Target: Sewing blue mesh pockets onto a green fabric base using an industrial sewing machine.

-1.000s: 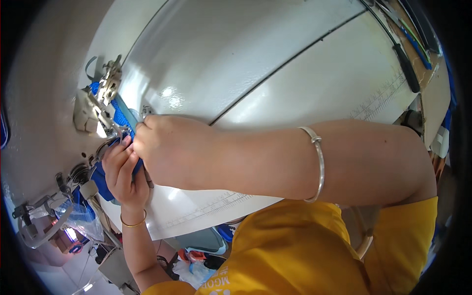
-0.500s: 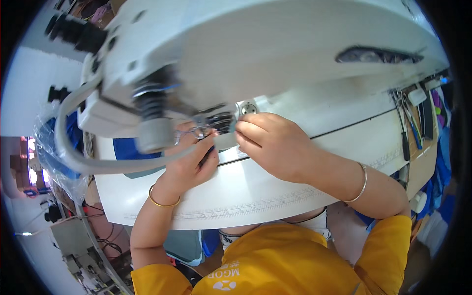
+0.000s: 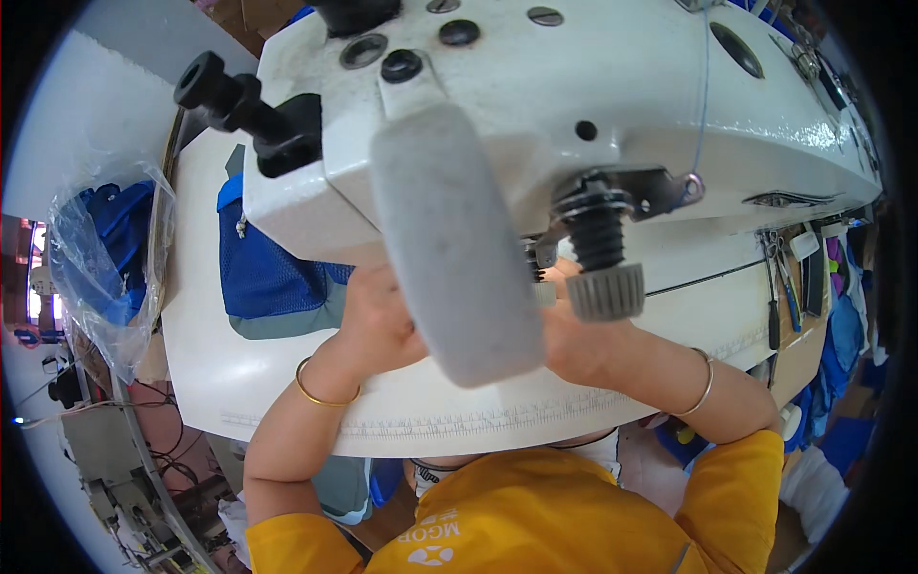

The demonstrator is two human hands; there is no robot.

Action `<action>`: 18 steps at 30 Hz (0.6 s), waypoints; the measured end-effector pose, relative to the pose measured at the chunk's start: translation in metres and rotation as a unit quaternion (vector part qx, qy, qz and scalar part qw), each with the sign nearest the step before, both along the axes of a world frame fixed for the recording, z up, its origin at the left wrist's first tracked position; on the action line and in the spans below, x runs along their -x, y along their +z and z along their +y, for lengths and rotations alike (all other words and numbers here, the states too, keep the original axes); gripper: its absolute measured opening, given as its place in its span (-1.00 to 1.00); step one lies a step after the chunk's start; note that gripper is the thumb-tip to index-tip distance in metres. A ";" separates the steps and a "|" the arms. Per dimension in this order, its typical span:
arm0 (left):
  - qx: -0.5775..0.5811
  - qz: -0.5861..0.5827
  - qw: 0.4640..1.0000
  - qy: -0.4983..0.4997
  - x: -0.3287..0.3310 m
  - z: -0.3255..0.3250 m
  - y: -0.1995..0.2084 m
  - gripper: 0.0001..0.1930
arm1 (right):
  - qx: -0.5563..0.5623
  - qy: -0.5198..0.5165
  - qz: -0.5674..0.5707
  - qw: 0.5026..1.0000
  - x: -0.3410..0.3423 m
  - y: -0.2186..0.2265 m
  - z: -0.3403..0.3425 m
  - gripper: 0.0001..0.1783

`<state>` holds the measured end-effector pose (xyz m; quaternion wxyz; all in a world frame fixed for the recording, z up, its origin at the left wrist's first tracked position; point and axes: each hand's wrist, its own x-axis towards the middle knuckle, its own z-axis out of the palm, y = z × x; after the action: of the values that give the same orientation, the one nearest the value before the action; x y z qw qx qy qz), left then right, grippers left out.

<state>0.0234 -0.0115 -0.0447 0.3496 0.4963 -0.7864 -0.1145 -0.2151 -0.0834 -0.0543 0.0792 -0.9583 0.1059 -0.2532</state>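
A white sewing machine [image 3: 497, 124] stands over the table, and both of my hands are beneath the near side of its head. My left hand [image 3: 376, 320] is bent by the grey rounded lever [image 3: 454, 249], which covers its fingers. On the other side of that lever is my right hand [image 3: 585, 344], its fingers screened by the lever and the ridged grey tension knob [image 3: 606, 293]. What either hand holds, if anything, is hidden. A blue mesh and grey fabric piece [image 3: 277, 277] lies on the table, left of my left hand.
The white tabletop [image 3: 206, 368] carries a printed ruler along its near edge. At the left hangs a clear plastic bag [image 3: 110, 258] with blue fabric inside. Scissors [image 3: 786, 268] and other tools lie at the right end. A blue thread [image 3: 703, 105] runs down the machine.
The view has shifted over the machine head, so the lever and knob now cover my fingers, which showed near the needle area before. More of the blue fabric piece shows.
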 end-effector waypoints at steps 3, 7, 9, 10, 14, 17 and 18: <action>0.052 -0.168 0.984 -0.026 0.001 0.004 0.000 -0.70 | -0.133 0.017 -0.015 0.991 -0.001 -0.006 0.001 -0.81; 0.153 -0.188 0.970 -0.023 0.008 0.004 -0.005 -0.70 | -0.032 -0.001 -0.045 0.998 -0.001 0.000 0.002 -0.83; 0.164 -0.192 0.968 -0.018 0.012 0.005 -0.008 -0.72 | -0.024 0.005 -0.040 0.999 -0.001 0.001 0.000 -0.83; 0.174 -0.196 0.965 -0.011 0.013 0.006 -0.009 -0.73 | -0.025 0.003 -0.045 0.999 -0.003 0.000 0.000 -0.83; 0.176 -0.207 0.962 0.001 0.017 0.006 -0.005 -0.77 | -0.071 0.005 -0.023 0.997 -0.002 0.000 0.002 -0.83; 0.166 -0.199 0.966 0.009 0.019 0.005 -0.006 -0.80 | -0.049 0.006 -0.044 0.998 -0.002 0.001 0.000 -0.84; 0.157 -0.204 0.966 0.013 0.020 0.005 -0.006 -0.82 | -0.049 0.007 -0.043 0.998 -0.001 0.001 -0.001 -0.84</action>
<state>0.0031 -0.0066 -0.0504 0.2568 0.4587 -0.8424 0.1184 -0.2138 -0.0846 -0.0537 0.1318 -0.9423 0.1082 -0.2882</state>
